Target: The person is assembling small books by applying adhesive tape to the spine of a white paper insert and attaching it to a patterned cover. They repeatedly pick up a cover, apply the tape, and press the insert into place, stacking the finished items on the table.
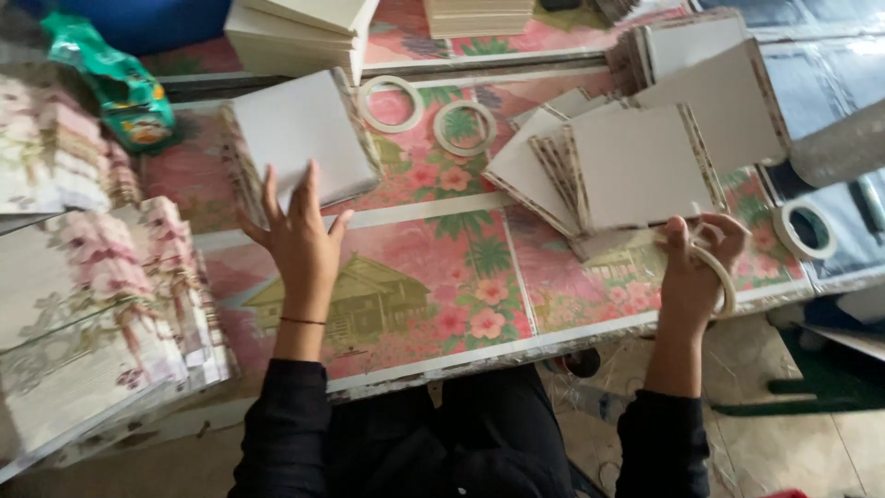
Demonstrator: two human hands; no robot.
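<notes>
Clearly, left hand (300, 242) reaches open-fingered for the white board (300, 138), holding nothing; right hand (696, 267) grips a tape roll (717, 267). A careless grab could topple that leaning board off the bench (442, 304).

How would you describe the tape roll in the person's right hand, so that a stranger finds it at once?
Start at the table with the pink flowered cover and go to its near right edge. There the right hand grips a thin whitish tape roll. Unlike the two rolls lying flat at the table's middle top, this one is held in the fingers.
</notes>
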